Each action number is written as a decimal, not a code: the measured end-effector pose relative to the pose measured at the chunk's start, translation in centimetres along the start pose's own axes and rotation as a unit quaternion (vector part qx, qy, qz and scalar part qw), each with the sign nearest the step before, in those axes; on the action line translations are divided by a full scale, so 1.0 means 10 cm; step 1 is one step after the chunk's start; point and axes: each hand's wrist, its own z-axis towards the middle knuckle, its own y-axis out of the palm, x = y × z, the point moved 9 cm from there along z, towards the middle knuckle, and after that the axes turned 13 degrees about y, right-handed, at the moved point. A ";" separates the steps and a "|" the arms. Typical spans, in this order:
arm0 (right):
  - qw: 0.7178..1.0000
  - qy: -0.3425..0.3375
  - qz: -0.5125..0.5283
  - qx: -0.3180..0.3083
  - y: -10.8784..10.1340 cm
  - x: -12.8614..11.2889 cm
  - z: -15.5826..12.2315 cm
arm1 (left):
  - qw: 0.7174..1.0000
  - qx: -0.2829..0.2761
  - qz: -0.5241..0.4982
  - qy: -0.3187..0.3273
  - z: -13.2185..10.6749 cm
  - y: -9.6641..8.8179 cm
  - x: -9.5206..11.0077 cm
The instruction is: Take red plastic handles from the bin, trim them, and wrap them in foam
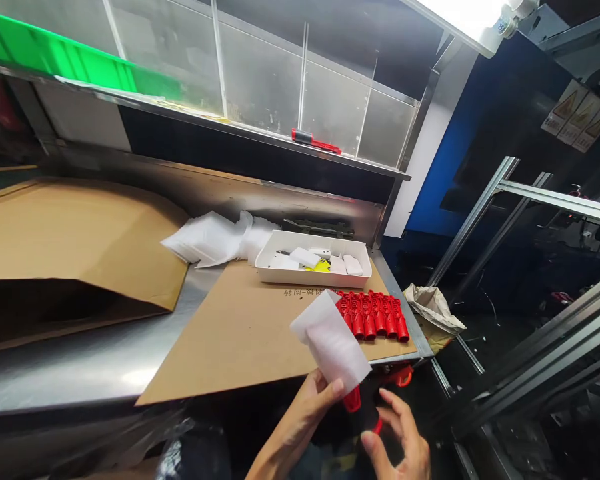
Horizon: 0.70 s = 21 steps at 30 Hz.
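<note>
My left hand [314, 408] is closed on a white foam pouch [333, 340], thumb on its near face. From the pouch's lower end sticks a red part [353, 400], next to a dark section that blends into the background. My right hand [400, 437] curls around the far end of this red-and-black piece, where a bit of red shows between thumb and fingers. How much of the piece lies inside the pouch is hidden. Beyond the pouch, several red moulded pieces [375, 317] lie side by side on a cardboard sheet [230, 340].
A white tray [313, 275] of small white and yellow items stands behind the red pieces. White foam pouches [207, 239] lie left of it, beside a large cardboard box [80, 233]. A red-and-black tool [315, 141] rests on the shelf. A paper bag [435, 310] hangs right of the table.
</note>
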 end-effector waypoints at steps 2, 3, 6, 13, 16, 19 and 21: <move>0.996 0.062 0.055 -0.040 0.06 0.11 0.03 | 0.999 -0.011 0.034 -0.007 -0.04 -0.02 -0.02; 0.990 0.094 0.084 -0.059 0.08 0.18 0.04 | 0.998 -0.013 0.055 -0.014 -0.07 -0.05 -0.04; 0.974 0.156 0.137 -0.094 0.11 0.31 0.07 | 0.993 -0.016 0.108 -0.043 -0.19 -0.19 -0.12; 0.965 0.170 0.138 -0.142 0.19 0.35 -0.01 | 0.993 0.093 -0.075 -0.007 -0.33 -0.41 -0.14; 0.977 0.114 0.108 -0.145 0.27 0.24 -0.09 | 0.971 0.156 -0.180 0.006 -0.38 -0.34 -0.14; 0.996 0.010 0.005 -0.089 0.24 0.06 -0.14 | 0.952 0.217 -0.217 -0.009 -0.48 -0.29 -0.19; 0.996 -0.049 -0.060 -0.047 0.21 -0.04 -0.17 | 0.941 0.253 -0.225 -0.021 -0.56 -0.28 -0.25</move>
